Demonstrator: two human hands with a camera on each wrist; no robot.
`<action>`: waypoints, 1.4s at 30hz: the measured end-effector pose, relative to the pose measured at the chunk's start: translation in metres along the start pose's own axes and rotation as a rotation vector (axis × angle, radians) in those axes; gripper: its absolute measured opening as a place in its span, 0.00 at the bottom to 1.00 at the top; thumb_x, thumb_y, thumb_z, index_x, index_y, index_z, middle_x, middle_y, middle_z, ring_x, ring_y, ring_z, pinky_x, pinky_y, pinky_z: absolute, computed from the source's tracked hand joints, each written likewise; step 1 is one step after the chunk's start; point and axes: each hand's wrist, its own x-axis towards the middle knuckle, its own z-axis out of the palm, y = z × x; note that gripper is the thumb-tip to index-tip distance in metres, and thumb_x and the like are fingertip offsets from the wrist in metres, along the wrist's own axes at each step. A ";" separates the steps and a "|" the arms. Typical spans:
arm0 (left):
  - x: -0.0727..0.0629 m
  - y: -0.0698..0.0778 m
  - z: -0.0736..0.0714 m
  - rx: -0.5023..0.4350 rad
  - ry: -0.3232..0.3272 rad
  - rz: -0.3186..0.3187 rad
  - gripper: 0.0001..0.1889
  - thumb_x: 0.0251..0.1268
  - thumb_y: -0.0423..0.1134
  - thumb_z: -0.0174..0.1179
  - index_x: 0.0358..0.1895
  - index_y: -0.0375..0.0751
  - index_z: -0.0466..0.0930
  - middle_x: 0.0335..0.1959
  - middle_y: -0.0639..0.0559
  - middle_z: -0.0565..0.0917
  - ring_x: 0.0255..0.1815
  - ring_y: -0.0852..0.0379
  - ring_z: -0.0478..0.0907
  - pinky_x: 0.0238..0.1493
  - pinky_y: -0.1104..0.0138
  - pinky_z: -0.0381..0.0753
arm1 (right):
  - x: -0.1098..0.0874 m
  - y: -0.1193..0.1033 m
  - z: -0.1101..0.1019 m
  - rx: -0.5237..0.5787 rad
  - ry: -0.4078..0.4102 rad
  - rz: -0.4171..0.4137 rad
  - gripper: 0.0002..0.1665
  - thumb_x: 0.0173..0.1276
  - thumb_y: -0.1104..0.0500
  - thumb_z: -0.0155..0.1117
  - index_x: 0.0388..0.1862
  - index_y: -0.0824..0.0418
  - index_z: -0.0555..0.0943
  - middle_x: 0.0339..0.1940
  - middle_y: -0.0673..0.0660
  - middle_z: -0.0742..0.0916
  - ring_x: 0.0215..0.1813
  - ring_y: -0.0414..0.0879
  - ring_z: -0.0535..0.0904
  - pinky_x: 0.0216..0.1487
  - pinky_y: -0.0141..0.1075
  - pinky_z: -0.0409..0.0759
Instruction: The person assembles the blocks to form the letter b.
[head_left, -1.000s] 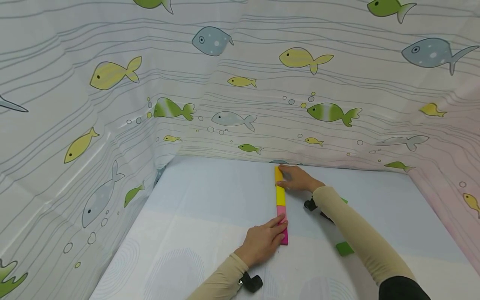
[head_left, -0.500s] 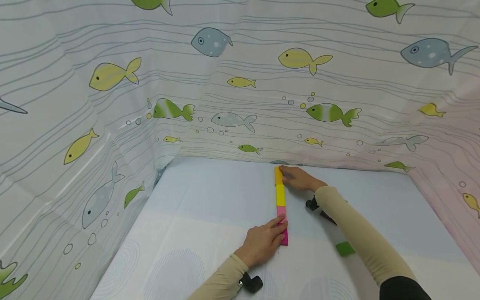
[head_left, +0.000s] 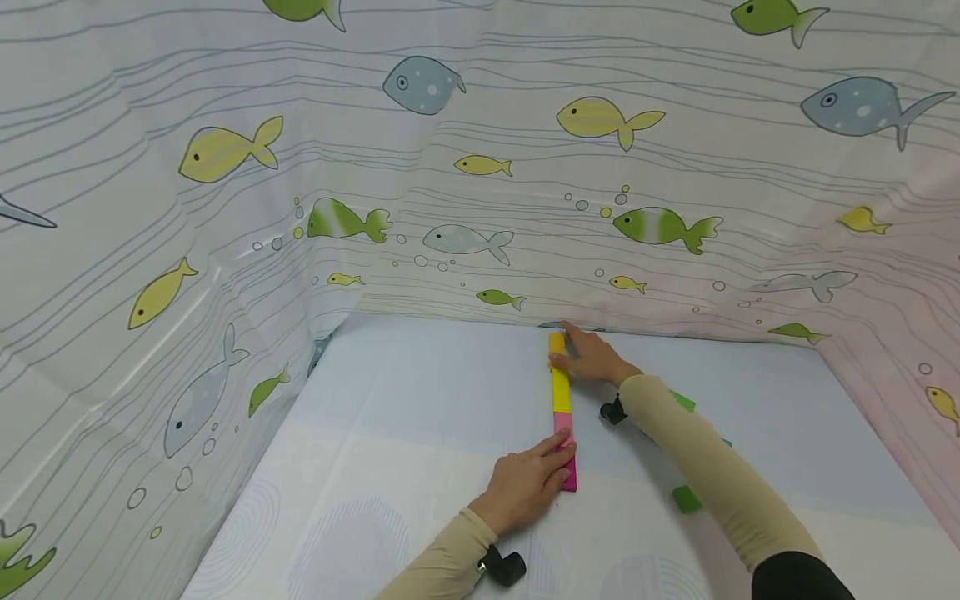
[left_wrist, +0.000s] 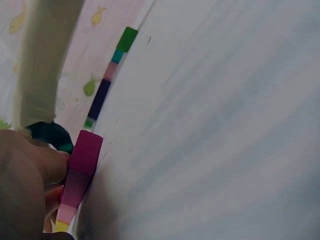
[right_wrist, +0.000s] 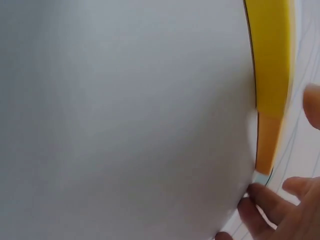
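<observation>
A straight row of narrow blocks runs toward the back wall: orange (head_left: 557,342), yellow (head_left: 561,396), pink (head_left: 562,420) and magenta (head_left: 572,482) nearest. My left hand (head_left: 517,487) lies across the pink and magenta end. In the left wrist view its fingers rest on top of the magenta block (left_wrist: 86,152). My right hand (head_left: 596,357) is at the far end. In the right wrist view its fingers are spread apart beyond the end of the orange block (right_wrist: 269,142), with a gap to it, and the thumb stands off from the yellow block (right_wrist: 272,55).
To the right, partly behind my right sleeve (head_left: 705,467), are green (head_left: 684,401), teal (head_left: 727,442) and another green block (head_left: 686,499). The left wrist view shows a navy block (left_wrist: 100,97) among them. A fish-patterned curtain (head_left: 480,192) surrounds the white table (head_left: 420,392).
The right thumb first leaves the orange and yellow blocks, then comes back over them, while the index finger now reaches past the row's far end. The left hand stays in place.
</observation>
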 end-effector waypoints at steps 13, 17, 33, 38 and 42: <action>0.001 -0.002 0.001 0.007 -0.006 -0.005 0.21 0.82 0.48 0.55 0.72 0.56 0.81 0.77 0.60 0.76 0.54 0.53 0.90 0.34 0.67 0.83 | -0.004 -0.008 0.003 -0.033 0.174 0.103 0.44 0.74 0.29 0.58 0.64 0.68 0.76 0.58 0.69 0.84 0.57 0.64 0.80 0.58 0.56 0.83; 0.002 -0.002 0.000 0.010 -0.002 -0.003 0.21 0.82 0.47 0.55 0.72 0.56 0.81 0.77 0.60 0.76 0.51 0.53 0.91 0.32 0.68 0.82 | -0.009 -0.019 -0.002 -0.103 0.176 0.195 0.44 0.73 0.25 0.55 0.42 0.67 0.84 0.33 0.60 0.85 0.34 0.54 0.80 0.31 0.42 0.77; 0.000 0.000 -0.001 -0.016 -0.013 -0.004 0.21 0.82 0.46 0.56 0.72 0.54 0.81 0.78 0.58 0.76 0.49 0.52 0.91 0.33 0.68 0.83 | -0.011 -0.038 0.001 -0.128 -0.008 0.279 0.36 0.71 0.32 0.59 0.42 0.66 0.80 0.26 0.57 0.76 0.31 0.53 0.77 0.33 0.40 0.70; 0.000 0.000 -0.001 -0.026 -0.018 -0.007 0.21 0.82 0.46 0.55 0.73 0.53 0.80 0.78 0.58 0.75 0.48 0.51 0.91 0.32 0.68 0.82 | -0.011 -0.037 0.001 -0.129 -0.018 0.273 0.36 0.71 0.31 0.58 0.42 0.66 0.80 0.26 0.56 0.75 0.31 0.52 0.77 0.32 0.40 0.71; 0.000 0.000 -0.001 -0.027 -0.019 -0.010 0.21 0.82 0.46 0.56 0.73 0.54 0.81 0.78 0.58 0.75 0.51 0.52 0.91 0.32 0.68 0.82 | -0.011 -0.036 0.000 -0.128 -0.031 0.284 0.39 0.70 0.28 0.58 0.43 0.66 0.79 0.26 0.56 0.75 0.32 0.53 0.77 0.33 0.40 0.70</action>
